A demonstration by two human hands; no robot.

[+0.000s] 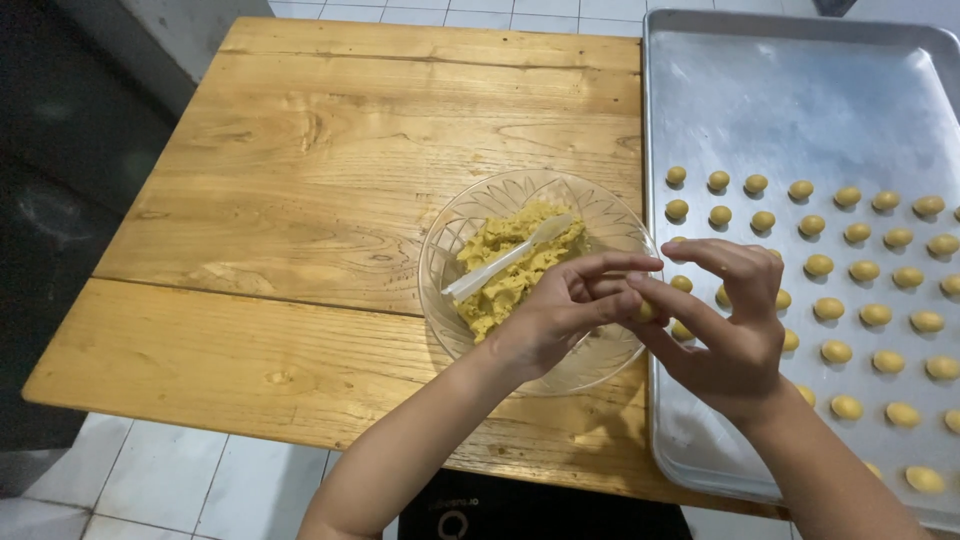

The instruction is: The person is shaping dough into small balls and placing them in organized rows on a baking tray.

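Yellow dough, a small lump [647,311], sits pinched between the fingertips of the left hand [560,318] and the right hand [728,325], both closed on it (fingers hide most of it). Just left of the grip and partly beneath the left hand stands a clear patterned glass bowl [450,240] of yellow dough with a white plastic spoon [508,258] in it. Right of the grip, rows of small yellow dough balls [828,308] fill a silver metal baking tray [790,90], its far edge cut off, on a wooden plank table [300,180].
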